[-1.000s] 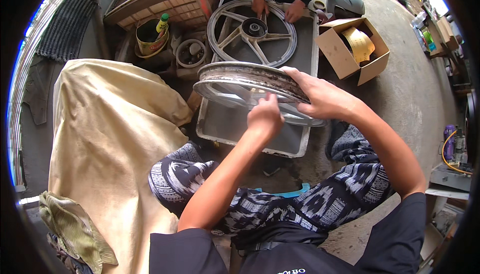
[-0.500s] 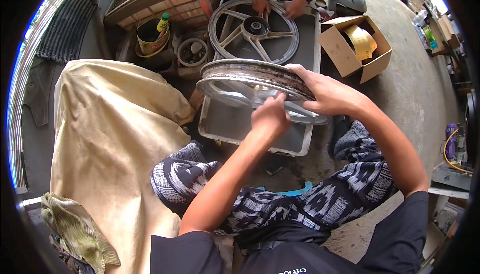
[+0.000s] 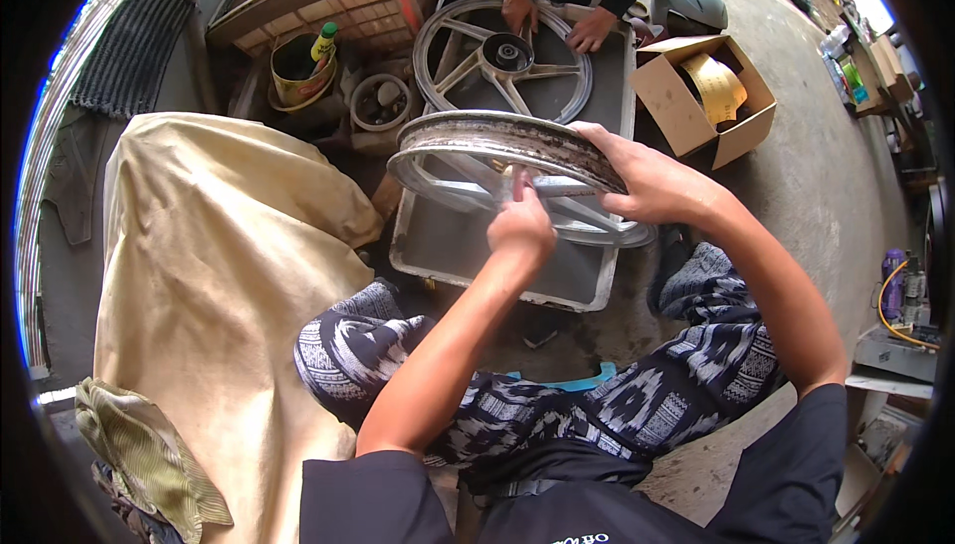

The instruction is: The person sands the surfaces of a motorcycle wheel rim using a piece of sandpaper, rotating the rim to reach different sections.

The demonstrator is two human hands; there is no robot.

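A spoked metal wheel rim is held tilted above a shallow tray, its outer band stained dark and brown. My right hand is closed around the rim's right side, thumb over the edge. My left hand is closed with its fingertips pressed against the spokes near the hub; a small yellowish scrap shows at the fingertips, too small to name. Across the tray, a second spoked wheel rim lies flat, with a co-worker's hands on its far edge.
Right of the tray stands a cardboard box holding a yellow roll. At the left are a beige cloth cover, a bucket with a green bottle, and a small round tub. A grey helmet sits behind the box.
My left hand has shifted left along the spokes toward the hub. My right hand keeps its grip. The co-worker's hand at the right has slid slightly nearer on the other rim.
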